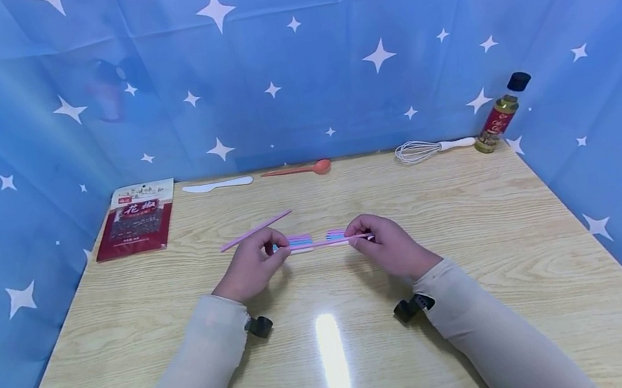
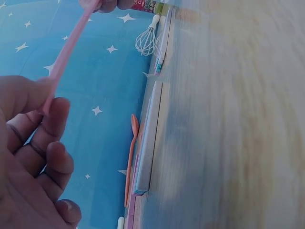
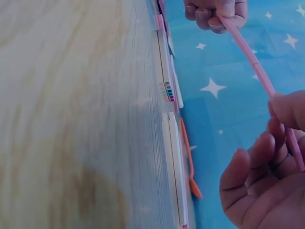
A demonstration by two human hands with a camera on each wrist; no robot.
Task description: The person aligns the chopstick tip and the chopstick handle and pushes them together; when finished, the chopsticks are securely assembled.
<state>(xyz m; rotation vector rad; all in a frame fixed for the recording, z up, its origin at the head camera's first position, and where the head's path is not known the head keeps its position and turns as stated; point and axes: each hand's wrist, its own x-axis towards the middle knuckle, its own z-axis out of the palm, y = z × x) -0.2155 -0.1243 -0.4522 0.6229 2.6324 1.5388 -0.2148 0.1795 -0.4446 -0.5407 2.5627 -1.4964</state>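
Pale wooden tabletop (image 1: 492, 301) under both hands; left hand (image 1: 250, 268) and right hand (image 1: 390, 246) each pinch an end of a thin pink straw (image 1: 326, 243), holding it above coloured straw bundles (image 1: 299, 242); beyond, loose pink straw (image 1: 255, 230), orange spoon (image 1: 300, 169), whisk (image 1: 432, 147)

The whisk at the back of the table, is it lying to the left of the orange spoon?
No, the whisk lies to the right of the orange spoon, close to the bottle.
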